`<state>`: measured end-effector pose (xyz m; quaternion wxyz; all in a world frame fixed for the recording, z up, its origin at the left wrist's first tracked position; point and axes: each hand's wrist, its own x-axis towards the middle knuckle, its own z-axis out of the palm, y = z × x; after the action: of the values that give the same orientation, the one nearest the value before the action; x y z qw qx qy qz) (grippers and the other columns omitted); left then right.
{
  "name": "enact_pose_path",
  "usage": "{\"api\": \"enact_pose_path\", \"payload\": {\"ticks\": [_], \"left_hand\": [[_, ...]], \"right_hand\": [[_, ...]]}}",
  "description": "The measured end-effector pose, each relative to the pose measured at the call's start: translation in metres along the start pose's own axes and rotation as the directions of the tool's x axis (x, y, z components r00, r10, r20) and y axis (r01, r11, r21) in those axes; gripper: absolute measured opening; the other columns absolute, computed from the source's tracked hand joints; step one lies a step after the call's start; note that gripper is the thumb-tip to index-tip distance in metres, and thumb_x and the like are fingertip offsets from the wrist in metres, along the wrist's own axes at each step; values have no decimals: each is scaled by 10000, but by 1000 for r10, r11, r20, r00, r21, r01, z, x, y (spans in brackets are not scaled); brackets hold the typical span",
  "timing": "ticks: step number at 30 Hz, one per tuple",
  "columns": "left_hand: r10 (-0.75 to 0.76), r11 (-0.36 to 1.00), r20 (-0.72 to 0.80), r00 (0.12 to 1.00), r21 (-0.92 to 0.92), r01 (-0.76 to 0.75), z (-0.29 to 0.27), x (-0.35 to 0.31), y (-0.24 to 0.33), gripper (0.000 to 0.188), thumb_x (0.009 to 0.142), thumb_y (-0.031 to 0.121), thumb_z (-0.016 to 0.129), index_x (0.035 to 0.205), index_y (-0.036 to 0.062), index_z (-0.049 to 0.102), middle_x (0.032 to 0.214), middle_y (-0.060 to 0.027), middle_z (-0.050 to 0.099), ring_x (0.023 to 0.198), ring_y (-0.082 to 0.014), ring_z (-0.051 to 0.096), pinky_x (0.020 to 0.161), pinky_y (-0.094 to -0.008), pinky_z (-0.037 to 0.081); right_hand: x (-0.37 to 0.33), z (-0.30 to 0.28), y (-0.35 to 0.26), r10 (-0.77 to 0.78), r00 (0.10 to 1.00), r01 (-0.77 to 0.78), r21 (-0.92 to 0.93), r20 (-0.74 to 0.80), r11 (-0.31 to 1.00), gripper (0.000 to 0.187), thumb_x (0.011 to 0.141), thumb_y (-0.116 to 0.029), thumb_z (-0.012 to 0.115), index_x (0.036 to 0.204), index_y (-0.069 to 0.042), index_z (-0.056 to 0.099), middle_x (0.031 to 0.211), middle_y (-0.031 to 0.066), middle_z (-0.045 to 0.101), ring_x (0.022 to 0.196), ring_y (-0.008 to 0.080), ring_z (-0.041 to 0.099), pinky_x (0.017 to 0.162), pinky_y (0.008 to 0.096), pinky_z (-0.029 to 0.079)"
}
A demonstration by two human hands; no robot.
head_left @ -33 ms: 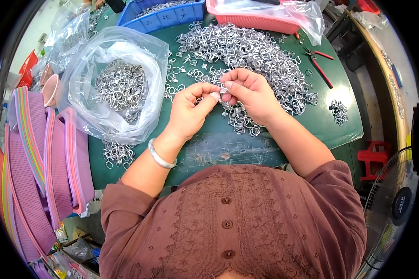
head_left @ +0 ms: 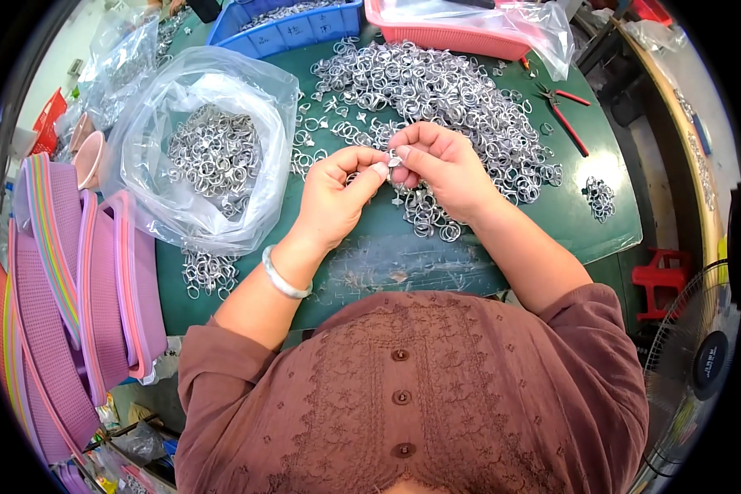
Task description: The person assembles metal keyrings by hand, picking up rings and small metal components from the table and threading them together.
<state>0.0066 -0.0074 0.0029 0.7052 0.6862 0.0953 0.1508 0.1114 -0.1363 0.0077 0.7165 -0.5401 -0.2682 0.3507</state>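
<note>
Over the near edge of a big pile of silver metal rings (head_left: 436, 82), my two hands meet fingertip to fingertip. A small silver ring (head_left: 394, 161) is between them, mostly covered by the fingers. My left hand (head_left: 335, 191), with a pale bangle on its wrist, pinches it with thumb and forefinger. From the other side, my right hand (head_left: 448, 171) grips the same ring, its fingers curled. To the left of my hands stands an open clear plastic bag (head_left: 276, 99) with many similar rings inside.
Red-handled pliers (head_left: 570, 123) lie right of the pile, near a small ring heap (head_left: 599, 200). Another heap (head_left: 208, 272) lies below the bag. Blue (head_left: 292, 31) and pink (head_left: 461, 37) bins stand at the back. Purple baskets (head_left: 99, 288) crowd the left; a fan (head_left: 692, 370) stands right.
</note>
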Motion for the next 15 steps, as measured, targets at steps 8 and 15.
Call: {"api": "enact_pose_path", "payload": {"ticks": [8, 15], "left_hand": [[-86, 987, 30, 996, -135, 89, 1, -3, 4, 87, 818, 111, 581, 877, 54, 610, 647, 47, 530, 535, -14, 432, 487, -153, 335], [-134, 981, 28, 991, -140, 137, 2, -2, 0, 116, 829, 151, 587, 894, 56, 602, 643, 43, 510, 538, -28, 429, 487, -155, 331]], "right_hand": [[-1, 1, 2, 44, 997, -44, -2, 60, 999, 99, 856, -61, 487, 914, 5, 533, 728, 32, 574, 622, 72, 534, 567, 193, 430], [-5, 5, 11, -267, 964, 250, -415, 18, 875, 115, 849, -46, 486, 937, 12, 533, 728, 37, 585, 670, 71, 555, 580, 204, 448]]}}
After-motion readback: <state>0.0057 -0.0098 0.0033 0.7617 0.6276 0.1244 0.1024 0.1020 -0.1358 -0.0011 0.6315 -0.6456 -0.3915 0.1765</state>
